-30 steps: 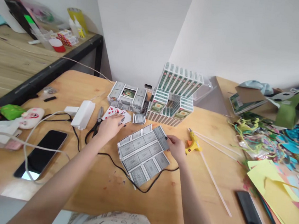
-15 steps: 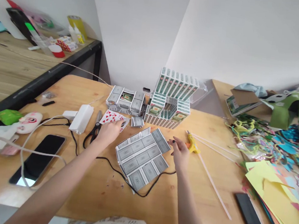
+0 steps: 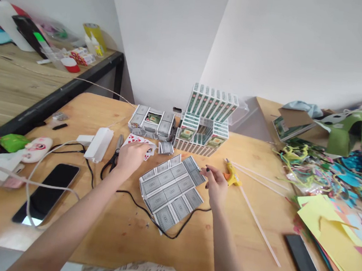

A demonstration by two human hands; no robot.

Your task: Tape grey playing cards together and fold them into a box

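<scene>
My left hand is closed, its fingertips down on a few face-up playing cards, one of them with red hearts. The hand hides part of the cards. My right hand holds nothing that I can see; its fingers are bent and a little apart. They hover by the right corner of a panel of joined grey-backed playing cards. A small folded card piece lies just beyond the panel. Close to my right hand is a yellow glue gun with a glue stick behind it.
Behind stand a card-covered box and a structure of green-and-white card boxes. Black scissors, a white adapter and a phone lie left. A black cable runs under the panel. Yellow paper lies right.
My left hand has shifted slightly left over the playing cards and covers more of them. My right hand has moved slightly left, nearer the panel's corner.
</scene>
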